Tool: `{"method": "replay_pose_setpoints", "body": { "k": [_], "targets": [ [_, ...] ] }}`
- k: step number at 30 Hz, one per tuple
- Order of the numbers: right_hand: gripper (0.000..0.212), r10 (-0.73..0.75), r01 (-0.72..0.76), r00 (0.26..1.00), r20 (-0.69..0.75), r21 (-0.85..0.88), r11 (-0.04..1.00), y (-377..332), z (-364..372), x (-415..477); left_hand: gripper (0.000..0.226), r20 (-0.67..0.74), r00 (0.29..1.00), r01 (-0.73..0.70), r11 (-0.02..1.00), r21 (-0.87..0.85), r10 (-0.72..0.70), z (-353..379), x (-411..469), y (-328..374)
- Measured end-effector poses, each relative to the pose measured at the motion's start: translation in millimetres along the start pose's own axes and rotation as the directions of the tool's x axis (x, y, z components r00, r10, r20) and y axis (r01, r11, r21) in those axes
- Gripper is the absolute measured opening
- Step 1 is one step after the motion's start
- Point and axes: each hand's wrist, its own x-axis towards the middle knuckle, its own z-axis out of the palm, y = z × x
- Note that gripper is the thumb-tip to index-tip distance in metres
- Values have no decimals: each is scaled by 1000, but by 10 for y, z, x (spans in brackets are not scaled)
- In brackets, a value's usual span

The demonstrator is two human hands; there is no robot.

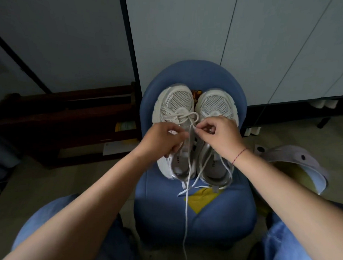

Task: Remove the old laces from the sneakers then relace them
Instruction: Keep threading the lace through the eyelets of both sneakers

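Right now two white sneakers stand side by side on a blue chair [231, 219], toes toward 12 o'clock and heels toward 6 o'clock. The left sneaker [175, 102] and the right sneaker [216, 104] touch along their inner sides.

The left hand [164, 138] comes in from 7 o'clock. Its fingers are curled on the upper of the left sneaker near the collar, with thumb and forefinger close together beside the lace. I cannot tell if they also pinch the lace.

The right hand [219, 135] comes in from 5 o'clock and lies over the tongue of the right sneaker. Its thumb and forefinger pinch the lace [186, 198] over the gap between the shoes. Above the fingers, toward 12 o'clock, the lace makes a loose loop through the front eyelets of the left sneaker. Below them one long end falls toward 6 o'clock, over the seat edge.

A second lace [196, 182] lies loose across the heel of the right sneaker.

On the seat, at 6 o'clock from the shoes, is a yellow patch [201, 201]. A pale cap [294, 155] lies at 3 o'clock from the chair, and a dark wooden rack [70, 116] stands at 9 o'clock.
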Motion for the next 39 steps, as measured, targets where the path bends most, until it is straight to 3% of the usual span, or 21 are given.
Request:
{"method": "replay_pose_setpoints", "body": {
  "k": [3,12,20,24,29,34,39],
  "targets": [
    [4,-6,6,1000,7,0,1000,9,-1,2,5,-24,999,27,998,-49,-28,81,125,15],
    [1,-1,1,1000,10,-12,1000,7,-9,14,25,-45,999,8,982,191,1,233,302,-4],
    [2,13,-13,1000,10,-11,1000,4,2,19,18,124,991,-81,958,274,48,148,52,-87],
    [2,13,-13,1000,5,-4,1000,-10,7,13,18,100,994,-63,992,113,52,66,26,-133],
    [1,18,-18,1000,4,2,1000,-33,-6,-2,14,-299,953,-35,999,18,39,-109,123,-264],
    [6,26,-26,1000,16,-4,1000,-44,-6,-7,38,-223,969,128,987,100,-104,-105,157,-375],
    [6,33,-33,999,34,-17,999,-62,-15,-10,19,-160,978,134,991,-8,-133,-118,135,-422]
  ]
}}
